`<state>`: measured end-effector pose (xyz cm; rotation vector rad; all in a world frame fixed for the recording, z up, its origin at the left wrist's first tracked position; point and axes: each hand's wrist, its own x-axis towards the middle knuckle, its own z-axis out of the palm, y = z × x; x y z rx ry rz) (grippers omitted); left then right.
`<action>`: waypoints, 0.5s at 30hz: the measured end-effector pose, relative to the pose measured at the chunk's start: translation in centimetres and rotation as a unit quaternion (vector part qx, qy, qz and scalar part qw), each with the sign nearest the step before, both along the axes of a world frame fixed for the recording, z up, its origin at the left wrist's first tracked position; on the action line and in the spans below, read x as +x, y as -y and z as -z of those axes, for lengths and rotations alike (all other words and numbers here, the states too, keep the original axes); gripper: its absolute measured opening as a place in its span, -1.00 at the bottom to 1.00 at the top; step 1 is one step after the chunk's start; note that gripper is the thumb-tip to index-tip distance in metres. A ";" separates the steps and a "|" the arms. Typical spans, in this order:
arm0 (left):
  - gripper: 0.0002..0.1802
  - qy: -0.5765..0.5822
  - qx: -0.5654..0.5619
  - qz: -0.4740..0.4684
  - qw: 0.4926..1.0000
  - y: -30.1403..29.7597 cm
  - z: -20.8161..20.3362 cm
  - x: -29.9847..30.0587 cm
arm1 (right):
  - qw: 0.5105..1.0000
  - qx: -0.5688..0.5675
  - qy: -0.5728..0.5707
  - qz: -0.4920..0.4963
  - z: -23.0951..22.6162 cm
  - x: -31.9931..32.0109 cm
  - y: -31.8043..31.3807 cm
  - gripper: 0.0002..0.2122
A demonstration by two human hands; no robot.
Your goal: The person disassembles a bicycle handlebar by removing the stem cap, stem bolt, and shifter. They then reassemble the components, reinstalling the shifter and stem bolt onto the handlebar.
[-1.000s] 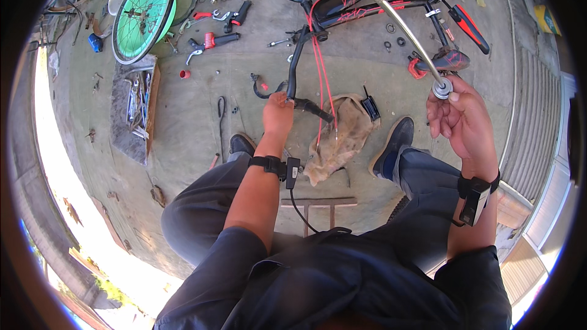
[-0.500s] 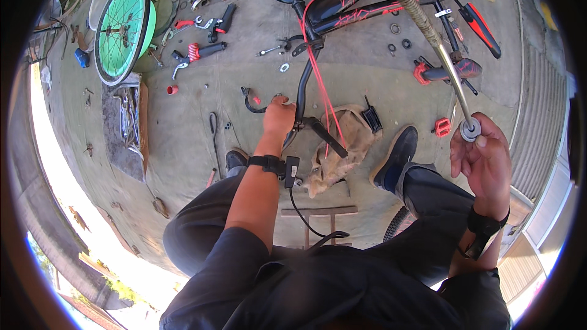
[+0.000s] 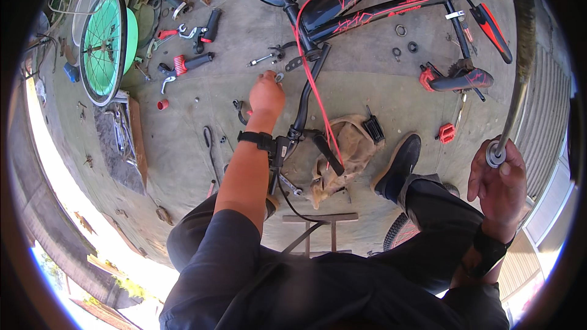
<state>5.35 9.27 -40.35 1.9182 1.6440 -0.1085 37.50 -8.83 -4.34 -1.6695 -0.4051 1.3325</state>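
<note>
Rough concrete floor (image 3: 367, 85) | left hand (image 3: 266, 95) pinching small metal ring (image 3: 279, 76) | right hand (image 3: 498, 177) gripping chrome tube (image 3: 513, 104)

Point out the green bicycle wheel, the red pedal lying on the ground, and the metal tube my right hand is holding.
Green bicycle wheel (image 3: 105, 49), head view, on its spokes near the hub.
Red pedal (image 3: 447, 132), head view, on its flat body.
Metal tube (image 3: 517, 95), head view, on the shaft above the right hand (image 3: 500, 186).

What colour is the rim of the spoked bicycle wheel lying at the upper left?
Green: the spoked bicycle wheel has a bright green rim inside a black tyre, seen clearly in the head view.
</note>
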 end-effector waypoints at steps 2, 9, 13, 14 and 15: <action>-0.71 -0.012 -0.005 0.004 1.000 -0.4 0.6 0.2 | 1.000 0.012 -0.003 0.028 0.2 0.3 -0.2 -0.63; -0.71 -0.040 0.044 0.040 0.997 0.2 1.6 0.6 | 0.999 0.007 -0.004 0.035 0.7 1.2 -0.8 -0.58; -0.77 -0.015 0.010 0.045 0.999 0.2 1.1 0.7 | 0.999 0.006 0.004 0.035 0.6 1.4 -0.9 -0.57; -0.79 0.002 -0.006 0.046 0.999 0.0 1.0 0.8 | 0.999 0.008 0.007 0.037 0.7 1.4 -0.9 -0.57; -0.81 0.036 -0.019 -0.003 0.999 -0.1 0.8 0.8 | 0.999 0.007 0.006 0.035 0.7 1.5 -0.9 -0.57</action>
